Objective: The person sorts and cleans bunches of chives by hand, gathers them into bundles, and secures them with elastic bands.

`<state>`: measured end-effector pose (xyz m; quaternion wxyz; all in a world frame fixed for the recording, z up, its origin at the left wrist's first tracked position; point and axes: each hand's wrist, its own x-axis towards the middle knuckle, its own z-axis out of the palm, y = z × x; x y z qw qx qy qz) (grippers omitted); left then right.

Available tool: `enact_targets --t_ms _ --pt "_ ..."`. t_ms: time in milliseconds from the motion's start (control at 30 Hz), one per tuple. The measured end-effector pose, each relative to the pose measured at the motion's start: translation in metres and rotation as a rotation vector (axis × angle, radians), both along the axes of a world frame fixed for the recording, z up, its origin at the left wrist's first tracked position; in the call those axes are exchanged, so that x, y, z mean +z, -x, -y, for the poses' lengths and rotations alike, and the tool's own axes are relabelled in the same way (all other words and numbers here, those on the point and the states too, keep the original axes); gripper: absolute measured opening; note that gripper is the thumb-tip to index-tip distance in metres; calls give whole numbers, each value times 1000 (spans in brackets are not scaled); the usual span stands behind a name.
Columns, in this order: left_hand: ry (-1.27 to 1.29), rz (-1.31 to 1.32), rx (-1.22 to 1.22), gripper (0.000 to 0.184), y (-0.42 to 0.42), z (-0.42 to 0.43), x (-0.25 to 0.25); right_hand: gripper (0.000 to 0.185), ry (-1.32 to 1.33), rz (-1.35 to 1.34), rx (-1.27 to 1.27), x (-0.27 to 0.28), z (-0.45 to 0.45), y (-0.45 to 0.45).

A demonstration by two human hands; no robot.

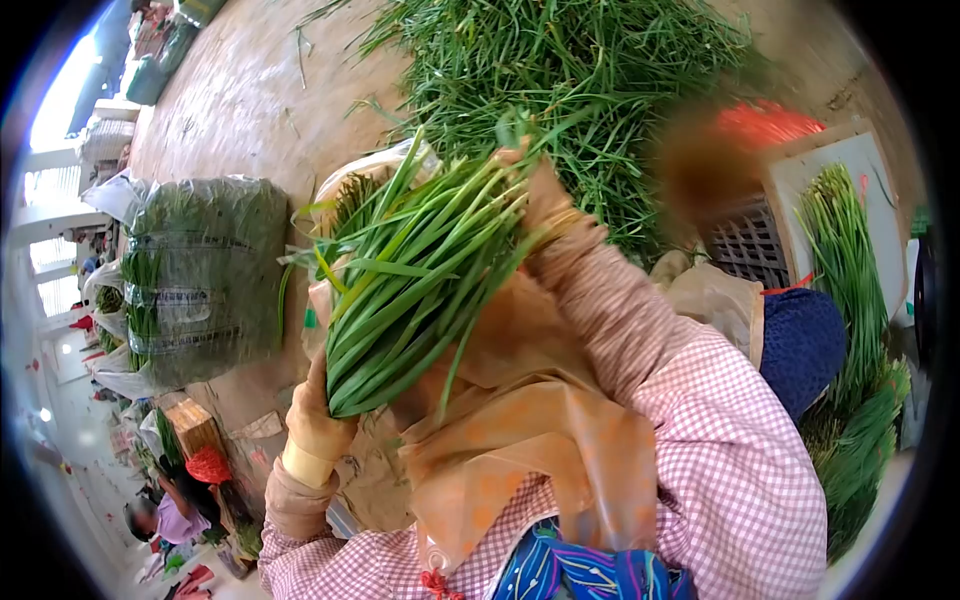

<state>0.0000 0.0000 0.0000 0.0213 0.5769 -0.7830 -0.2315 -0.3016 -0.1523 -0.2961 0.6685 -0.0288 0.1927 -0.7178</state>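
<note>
A loose bunch of long, flat green chives (pixel 420 270) slants across the space in front of my chest. My left hand (pixel 322 415), in a tan glove, is closed around its lower left end; the leaves cover some of its fingers. At the upper right end, my right hand (pixel 543 190) has its fingers closed on the paler stalks. Partly behind the bunch is a white bag (pixel 385 160) with dark green stems at its opening. A brown apron (pixel 530 440) covers my lap below.
A big heap of chives (pixel 570 90) lies on the floor ahead. To the left stands a plastic-wrapped bale of greens (pixel 205 275). On the right are a dark crate (pixel 745 245), a board (pixel 790 185) and tied chives (pixel 850 260). A person (pixel 180 515) is at far lower left.
</note>
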Motion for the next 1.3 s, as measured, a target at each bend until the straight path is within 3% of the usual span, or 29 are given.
enact_targets --t_ms 33,67,100,133,167,233,267,367,400,433,500,567,600,633,733,767,800,833,900,1000,1067,1133,1233,1300 --pt "23 -14 -31 65 -2 -7 5 40 -85 23 6 33 -8 13" --pt "47 -30 -64 65 -2 -15 11 45 -170 49 10 68 -17 27" --pt "-56 -128 -48 65 1 -17 -15 44 -488 -339 -189 103 -50 62" --pt "-48 -86 -43 66 2 -13 -7 39 -340 -375 -168 89 -39 95" --pt "-58 -59 -34 67 3 -12 -2 31 -235 -441 -273 111 -43 111" --pt "-23 -4 -52 72 0 -6 4 27 -154 -681 -134 123 -35 146" --pt "-21 46 -98 76 2 -6 7 35 -246 -927 -74 198 -62 97" --pt "21 105 -193 89 7 -3 7 94 442 -1665 437 224 -79 47" --pt "60 127 -245 92 8 -2 6 97 468 -1882 521 245 -89 23" --pt "100 150 -299 95 9 -1 6 98 671 -1972 391 224 -84 0" --pt "62 258 -319 97 10 0 13 81 802 -1744 584 236 -87 -31" --pt "143 428 -382 100 4 -4 13 61 895 -1597 443 217 -99 -49" --pt "135 427 -374 100 2 -6 11 39 1017 -1505 197 210 -99 -55" --pt "183 399 -384 97 -1 -8 9 39 1017 -1500 211 206 -103 -58" --pt "280 385 -408 91 -9 -14 -4 21 521 -995 264 202 -109 -52" --pt "333 404 -414 86 -11 -17 -9 20 260 -647 143 203 -104 -45" --pt "333 399 -410 86 -13 -19 -11 27 97 -581 169 202 -92 -20" --pt "332 375 -431 81 -14 -20 -14 31 215 -315 313 211 -86 5" --pt "334 344 -460 76 -17 -19 -16 25 176 -481 248 212 -80 42" --pt "312 286 -446 73 -21 -20 -18 31 141 -721 -29 166 -56 137" --pt "359 259 -490 70 -18 -19 -17 34 -79 -1015 135 148 -51 177" --pt "401 305 -523 69 -14 -17 -14 57 -56 -1742 381 166 -57 164" --pt "402 419 -582 63 -3 -19 -5 91 140 -2049 706 216 -69 60" --pt "385 493 -613 59 1 -17 0 85 364 -1600 993 229 -76 7"
